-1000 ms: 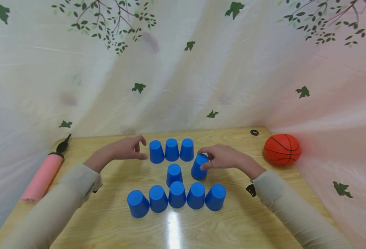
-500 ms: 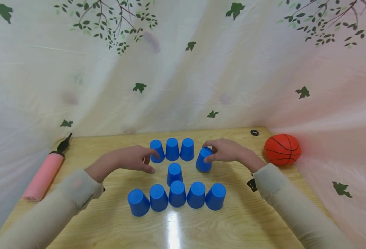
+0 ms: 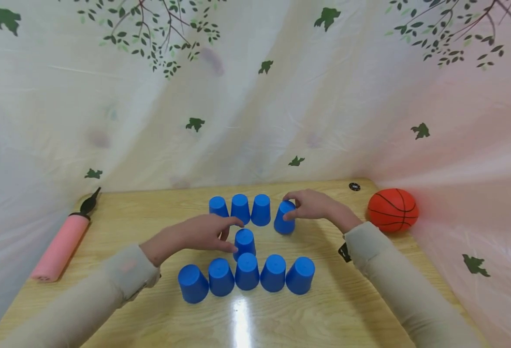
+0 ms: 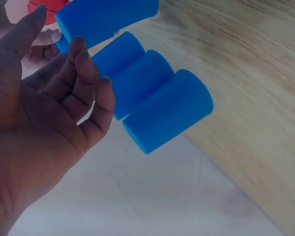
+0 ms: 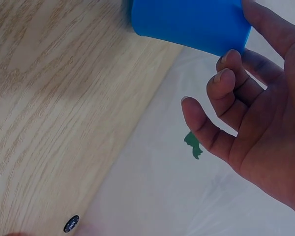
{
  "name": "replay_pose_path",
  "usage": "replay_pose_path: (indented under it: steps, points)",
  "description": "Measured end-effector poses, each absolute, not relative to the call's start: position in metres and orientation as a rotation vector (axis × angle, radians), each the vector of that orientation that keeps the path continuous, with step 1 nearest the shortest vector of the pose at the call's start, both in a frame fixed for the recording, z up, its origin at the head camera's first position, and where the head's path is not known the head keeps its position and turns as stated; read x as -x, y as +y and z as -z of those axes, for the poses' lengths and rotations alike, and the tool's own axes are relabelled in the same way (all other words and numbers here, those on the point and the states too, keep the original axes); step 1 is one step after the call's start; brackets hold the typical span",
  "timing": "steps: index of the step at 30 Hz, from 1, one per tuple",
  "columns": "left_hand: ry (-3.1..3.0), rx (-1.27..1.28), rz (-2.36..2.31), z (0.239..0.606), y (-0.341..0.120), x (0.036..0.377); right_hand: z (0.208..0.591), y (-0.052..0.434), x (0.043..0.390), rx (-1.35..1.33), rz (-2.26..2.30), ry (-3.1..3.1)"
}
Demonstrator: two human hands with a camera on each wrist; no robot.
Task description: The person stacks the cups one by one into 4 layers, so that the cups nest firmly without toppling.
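Upside-down blue cups stand in groups on the wooden table. My right hand (image 3: 312,204) pinches one cup (image 3: 284,220) near its base, thumb on the near side, at the right of the back row. In the right wrist view that cup (image 5: 191,22) sits between thumb and index finger, the other fingers loosely bent. My left hand (image 3: 205,233) reaches over the table with thumb and index finger spread around the lone middle cup (image 3: 245,241), fingertips right at its left side. In the left wrist view, that cup (image 4: 108,19) lies just beyond the fingers.
Three cups (image 3: 240,209) form the back row, the leftmost partly hidden by my left hand. Several cups (image 3: 247,273) line the front. A pink hand pump (image 3: 61,249) lies at the left, a red ball (image 3: 393,210) at the right, and a black chip (image 3: 354,186) near the back edge.
My right hand has carried its cup away from me and slightly right, level with the back row. My left hand has moved right and nearer, from beside the back row to the middle cup.
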State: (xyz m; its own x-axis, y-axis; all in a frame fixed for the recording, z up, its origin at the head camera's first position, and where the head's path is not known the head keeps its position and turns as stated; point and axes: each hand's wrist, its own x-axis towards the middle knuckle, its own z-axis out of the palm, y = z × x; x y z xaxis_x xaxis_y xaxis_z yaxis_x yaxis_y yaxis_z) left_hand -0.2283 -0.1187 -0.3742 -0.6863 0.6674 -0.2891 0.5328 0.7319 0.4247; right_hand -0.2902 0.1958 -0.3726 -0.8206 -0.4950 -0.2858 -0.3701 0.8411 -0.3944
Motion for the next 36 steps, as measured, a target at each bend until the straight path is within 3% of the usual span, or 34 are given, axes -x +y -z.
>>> replay_pose_path:
  steps: [36]
  points:
    - [2.522, -0.886, -0.368, 0.384, -0.105, 0.234, 0.385, 0.192, 0.31, 0.59, 0.483, 2.629]
